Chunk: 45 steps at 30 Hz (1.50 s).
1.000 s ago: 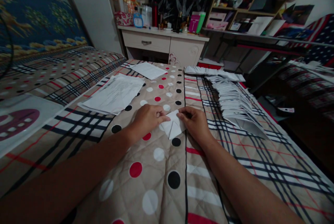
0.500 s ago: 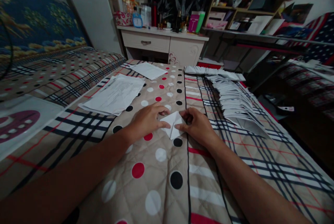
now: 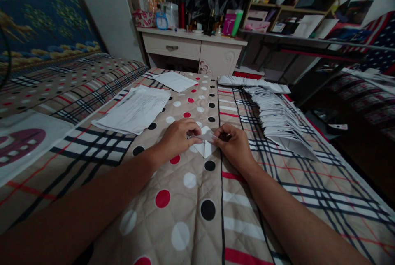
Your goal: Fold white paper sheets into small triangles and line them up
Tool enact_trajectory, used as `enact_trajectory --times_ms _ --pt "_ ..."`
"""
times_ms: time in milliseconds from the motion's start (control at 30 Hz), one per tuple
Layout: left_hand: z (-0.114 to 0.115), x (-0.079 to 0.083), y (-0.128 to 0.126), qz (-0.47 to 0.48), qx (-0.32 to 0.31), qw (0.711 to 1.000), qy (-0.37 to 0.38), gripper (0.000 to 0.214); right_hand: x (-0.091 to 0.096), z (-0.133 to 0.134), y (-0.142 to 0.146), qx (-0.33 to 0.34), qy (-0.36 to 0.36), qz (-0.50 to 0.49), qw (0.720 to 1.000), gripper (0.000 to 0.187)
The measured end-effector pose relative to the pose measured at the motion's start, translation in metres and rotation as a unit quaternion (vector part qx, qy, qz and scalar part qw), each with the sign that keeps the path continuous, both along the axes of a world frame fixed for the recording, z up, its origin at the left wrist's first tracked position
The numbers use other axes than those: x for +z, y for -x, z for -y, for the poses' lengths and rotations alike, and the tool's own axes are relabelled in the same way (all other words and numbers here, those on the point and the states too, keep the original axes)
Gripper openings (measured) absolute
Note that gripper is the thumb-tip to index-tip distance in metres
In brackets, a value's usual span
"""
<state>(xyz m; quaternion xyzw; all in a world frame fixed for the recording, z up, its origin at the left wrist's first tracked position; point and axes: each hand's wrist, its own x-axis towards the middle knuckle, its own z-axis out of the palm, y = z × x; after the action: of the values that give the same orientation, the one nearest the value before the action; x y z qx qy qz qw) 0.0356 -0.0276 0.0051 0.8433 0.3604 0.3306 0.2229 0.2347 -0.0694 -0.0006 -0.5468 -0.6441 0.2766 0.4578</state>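
A small folded piece of white paper (image 3: 205,146) lies low over the bedspread between my hands, with a crease down its middle and a flap standing up across its top. My left hand (image 3: 180,136) pinches the left end of that flap between thumb and fingers. On the opposite side my right hand (image 3: 232,141) grips the flap's right end with thumb and forefinger. Both hands are closed, and the fingertips partly cover the paper's edges.
A stack of printed sheets (image 3: 134,108) and a separate white paper (image 3: 175,81) lie to the left. Rows of folded paper pieces (image 3: 279,119) stretch along the right. Behind the bedspread (image 3: 173,228) stands a white dresser (image 3: 173,47) holding bottles and a blue clock (image 3: 161,20).
The paper's upper part has been lifted into a flap across the top, where it lay flat before. Both hands now pinch the flap's ends; the right hand has shifted slightly.
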Motion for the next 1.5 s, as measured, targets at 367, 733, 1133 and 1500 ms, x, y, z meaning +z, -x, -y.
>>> enact_trajectory --times_ms 367,733,1133,1500 --pt "0.004 -0.002 0.006 0.009 -0.069 0.997 -0.022 0.021 0.005 0.004 -0.005 0.073 -0.038 0.097 0.992 0.024" --pt "0.002 -0.002 0.008 0.000 -0.092 0.996 0.000 0.016 0.003 0.002 -0.008 0.134 -0.032 0.089 0.986 0.030" --pt "0.001 0.005 0.016 -0.025 -0.156 0.987 0.021 0.019 0.006 0.004 -0.010 0.224 -0.069 0.126 0.964 0.028" --pt "0.004 0.010 0.016 -0.040 -0.155 0.986 0.038 0.016 0.012 0.005 -0.009 0.252 -0.058 0.136 0.956 0.030"
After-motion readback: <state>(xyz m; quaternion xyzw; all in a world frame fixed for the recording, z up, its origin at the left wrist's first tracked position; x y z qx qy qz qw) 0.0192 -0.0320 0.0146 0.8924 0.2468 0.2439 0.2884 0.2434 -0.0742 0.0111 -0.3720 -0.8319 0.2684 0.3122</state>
